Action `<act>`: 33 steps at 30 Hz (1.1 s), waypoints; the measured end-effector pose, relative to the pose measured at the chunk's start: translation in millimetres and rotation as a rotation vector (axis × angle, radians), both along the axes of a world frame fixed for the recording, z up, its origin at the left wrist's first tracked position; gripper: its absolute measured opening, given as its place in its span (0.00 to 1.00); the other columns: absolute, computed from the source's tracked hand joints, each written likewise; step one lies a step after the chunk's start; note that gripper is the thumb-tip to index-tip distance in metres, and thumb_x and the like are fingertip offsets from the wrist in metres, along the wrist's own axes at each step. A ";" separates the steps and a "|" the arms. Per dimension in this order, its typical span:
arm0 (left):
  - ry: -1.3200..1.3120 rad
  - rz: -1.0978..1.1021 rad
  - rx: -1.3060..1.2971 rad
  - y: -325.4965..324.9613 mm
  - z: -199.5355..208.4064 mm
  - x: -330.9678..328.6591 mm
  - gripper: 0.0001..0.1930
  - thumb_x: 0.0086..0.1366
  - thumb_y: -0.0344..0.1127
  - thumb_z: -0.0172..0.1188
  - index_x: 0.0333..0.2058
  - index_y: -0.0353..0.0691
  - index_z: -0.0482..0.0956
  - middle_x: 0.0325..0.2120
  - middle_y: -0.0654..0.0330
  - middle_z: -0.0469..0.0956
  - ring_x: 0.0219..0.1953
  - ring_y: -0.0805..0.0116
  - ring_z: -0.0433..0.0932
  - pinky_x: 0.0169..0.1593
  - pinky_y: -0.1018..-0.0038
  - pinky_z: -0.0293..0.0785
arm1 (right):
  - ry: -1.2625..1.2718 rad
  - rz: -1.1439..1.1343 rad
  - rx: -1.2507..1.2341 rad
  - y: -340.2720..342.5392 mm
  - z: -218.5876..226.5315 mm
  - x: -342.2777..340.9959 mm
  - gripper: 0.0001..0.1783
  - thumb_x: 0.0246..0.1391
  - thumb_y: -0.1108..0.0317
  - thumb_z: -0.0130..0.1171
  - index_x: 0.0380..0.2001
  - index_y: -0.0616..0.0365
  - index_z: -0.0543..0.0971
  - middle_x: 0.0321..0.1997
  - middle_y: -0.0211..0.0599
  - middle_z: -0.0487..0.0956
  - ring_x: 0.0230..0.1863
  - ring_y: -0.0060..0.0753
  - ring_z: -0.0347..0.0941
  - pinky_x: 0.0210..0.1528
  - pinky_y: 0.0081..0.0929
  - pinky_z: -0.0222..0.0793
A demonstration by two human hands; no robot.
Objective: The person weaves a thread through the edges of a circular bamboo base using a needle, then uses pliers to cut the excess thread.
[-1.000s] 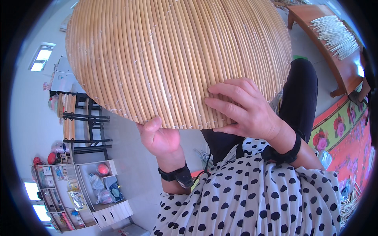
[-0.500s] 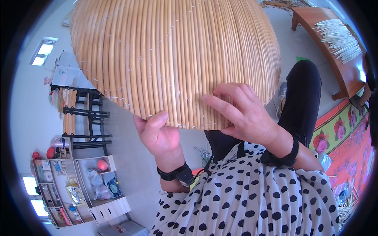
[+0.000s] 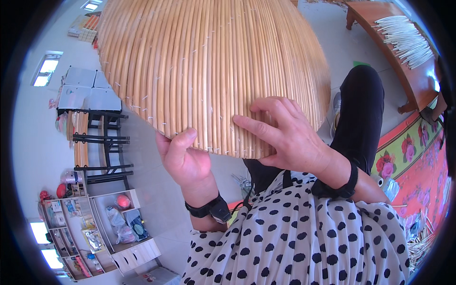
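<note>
A large rounded mat of tan stalks [image 3: 209, 71], the stalks side by side and tied with short white stitches, fills the upper middle in front of me. My left hand [image 3: 183, 154] pinches its near edge, thumb on top and the fingers underneath. Farther right, my right hand [image 3: 289, 135] rests on the mat near that edge. Its index finger reaches out across the stalks, the other fingers are spread on the surface, and the thumb sits by the rim.
At the right, a brown wooden table [image 3: 403, 61] carries a bundle of pale sticks [image 3: 404, 40]. Beneath it lies a red floral cloth [image 3: 413, 175]. Black metal-legged stools [image 3: 104, 140] and a shelf unit [image 3: 80, 228] with bags stand left. Loose stalks [image 3: 420, 247] lie lower right.
The mat's left side has shifted slightly right in view. Both hands appear a little farther left, keeping the same hold and touch on the mat.
</note>
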State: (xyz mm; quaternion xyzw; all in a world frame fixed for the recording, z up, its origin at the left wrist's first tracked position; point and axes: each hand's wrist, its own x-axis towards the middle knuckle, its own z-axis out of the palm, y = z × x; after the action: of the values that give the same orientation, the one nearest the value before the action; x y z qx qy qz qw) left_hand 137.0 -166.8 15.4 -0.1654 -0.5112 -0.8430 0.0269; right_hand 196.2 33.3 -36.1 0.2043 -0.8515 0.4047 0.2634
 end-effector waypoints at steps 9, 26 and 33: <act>-0.102 -0.079 -0.157 34.5 -5.6 -19.5 0.30 0.54 0.19 0.51 0.59 0.26 0.65 0.53 0.51 0.74 0.55 0.63 0.75 0.61 0.68 0.68 | -0.212 -0.042 0.043 9.3 -7.2 6.9 0.53 0.31 0.66 0.75 0.66 0.53 0.65 0.57 0.42 0.67 0.57 0.48 0.67 0.57 0.41 0.63; -0.192 -0.217 -0.432 102.6 -55.8 -69.2 0.21 0.66 0.29 0.57 0.56 0.27 0.69 0.49 0.52 0.76 0.49 0.68 0.77 0.53 0.70 0.74 | -0.501 -0.128 -0.218 34.0 -42.4 -10.1 0.48 0.37 0.70 0.68 0.66 0.63 0.63 0.61 0.55 0.65 0.62 0.57 0.63 0.64 0.43 0.63; -0.169 -0.158 -0.730 120.8 -29.3 -64.7 0.29 0.72 0.46 0.56 0.63 0.31 0.66 0.51 0.55 0.77 0.48 0.70 0.77 0.48 0.75 0.75 | -0.530 -0.134 -0.380 64.1 -45.7 -26.0 0.46 0.38 0.76 0.62 0.66 0.64 0.63 0.62 0.54 0.65 0.62 0.55 0.65 0.64 0.38 0.65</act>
State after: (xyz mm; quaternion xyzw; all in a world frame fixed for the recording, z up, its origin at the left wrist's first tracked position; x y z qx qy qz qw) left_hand 72.3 -46.0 -13.9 -0.1328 -0.7637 -0.6157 -0.1412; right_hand 170.2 97.4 -81.8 -0.0172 -0.8111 0.5773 0.0920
